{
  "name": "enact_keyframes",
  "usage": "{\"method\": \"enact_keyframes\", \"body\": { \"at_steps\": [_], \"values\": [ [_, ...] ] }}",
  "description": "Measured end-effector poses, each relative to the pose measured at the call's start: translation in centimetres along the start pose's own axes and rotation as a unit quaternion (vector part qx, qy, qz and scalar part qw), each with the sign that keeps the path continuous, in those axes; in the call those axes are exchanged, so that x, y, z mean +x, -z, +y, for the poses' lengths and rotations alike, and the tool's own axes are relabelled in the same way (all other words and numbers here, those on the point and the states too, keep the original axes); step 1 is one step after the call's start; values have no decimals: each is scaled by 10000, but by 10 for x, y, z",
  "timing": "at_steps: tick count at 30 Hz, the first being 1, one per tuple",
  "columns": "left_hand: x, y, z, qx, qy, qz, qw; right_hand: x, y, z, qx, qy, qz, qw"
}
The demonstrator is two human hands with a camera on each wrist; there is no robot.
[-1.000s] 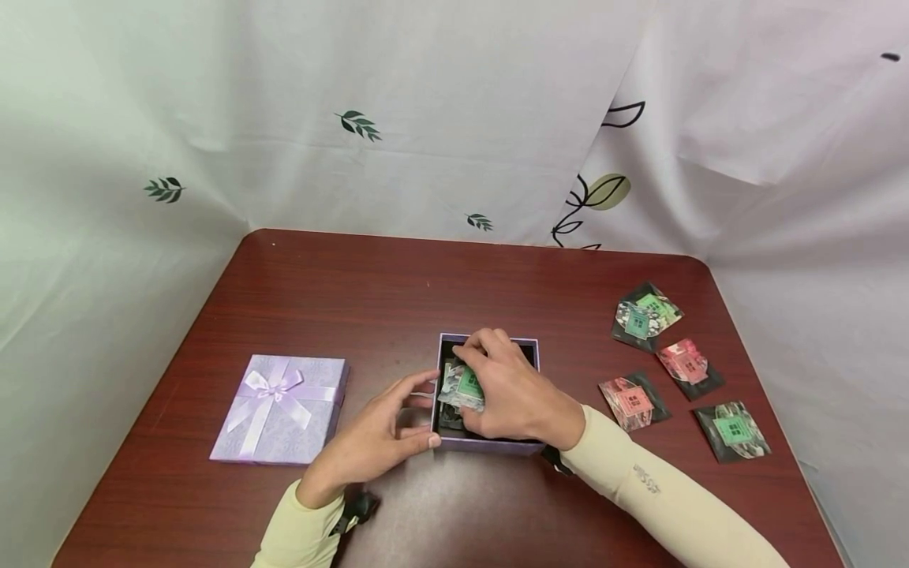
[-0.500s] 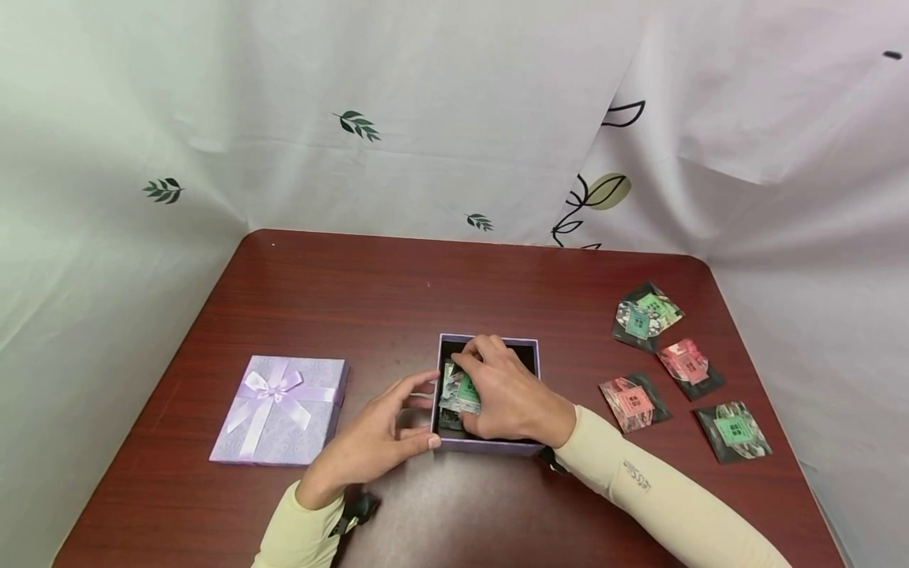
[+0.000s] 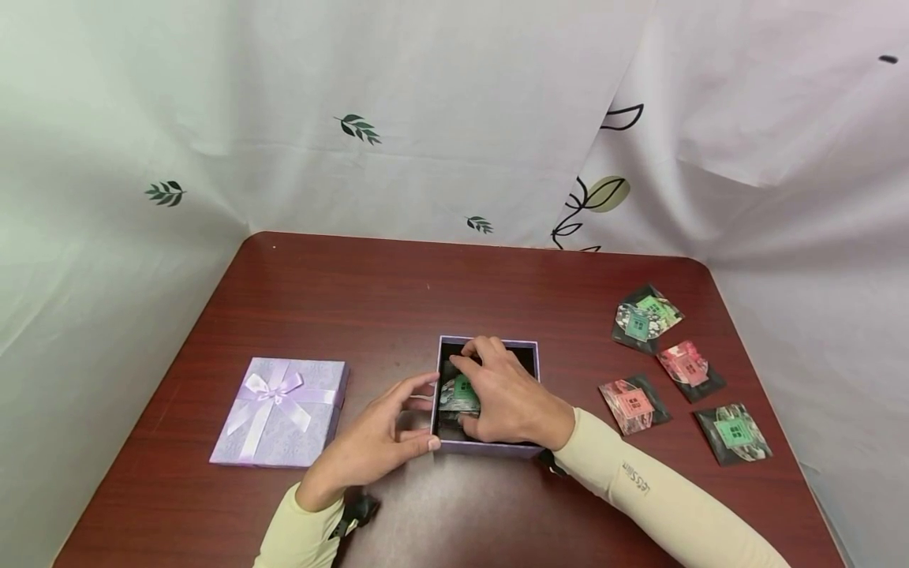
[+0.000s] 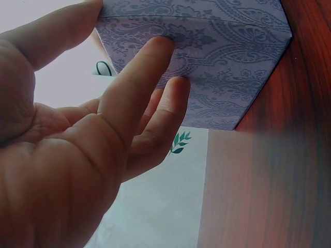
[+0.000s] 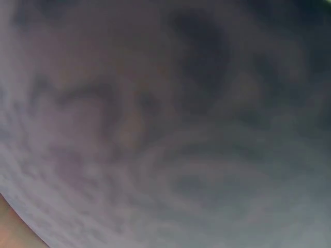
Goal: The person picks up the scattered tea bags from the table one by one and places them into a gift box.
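Note:
An open purple patterned gift box (image 3: 490,448) with a dark inside stands at the middle of the table. My right hand (image 3: 513,398) reaches down into it, fingers and thumb spread over a dark sachet (image 3: 458,394) with a green label. The sachet lies low at the box's left side, partly covered by that hand. My left hand (image 3: 383,430) rests against the box's left wall, thumb at the near corner. In the left wrist view, fingertips (image 4: 163,46) touch the patterned box side (image 4: 222,57). The right wrist view is filled by a blurred patterned surface (image 5: 170,155).
A lilac lid (image 3: 284,426) with a ribbon bow lies at the left of the table (image 3: 369,292). To the right are several sachets, among them a red one (image 3: 632,404), another red one (image 3: 689,367) and a green one (image 3: 733,432). Two overlap (image 3: 642,323) farther back.
The sachet under my right hand has gone down and now lies flatter in the box. My right fingers and thumb have moved slightly apart around it. The left hand stays in place.

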State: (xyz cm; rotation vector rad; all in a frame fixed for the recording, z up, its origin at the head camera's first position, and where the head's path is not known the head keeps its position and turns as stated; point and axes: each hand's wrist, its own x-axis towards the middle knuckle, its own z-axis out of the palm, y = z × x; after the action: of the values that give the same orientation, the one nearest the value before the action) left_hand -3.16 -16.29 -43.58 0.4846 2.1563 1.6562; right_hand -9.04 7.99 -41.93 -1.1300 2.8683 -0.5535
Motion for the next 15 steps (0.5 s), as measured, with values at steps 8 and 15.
{"method": "enact_keyframes", "body": {
  "at_steps": [8,15],
  "values": [
    [0,0,-1,-15,29,-7,10000,-1,3,-1,-29,79,92,9999],
    [1,0,1,-69,88,-7,9999,-8,15,2,50,3,219,9997]
  ]
}}
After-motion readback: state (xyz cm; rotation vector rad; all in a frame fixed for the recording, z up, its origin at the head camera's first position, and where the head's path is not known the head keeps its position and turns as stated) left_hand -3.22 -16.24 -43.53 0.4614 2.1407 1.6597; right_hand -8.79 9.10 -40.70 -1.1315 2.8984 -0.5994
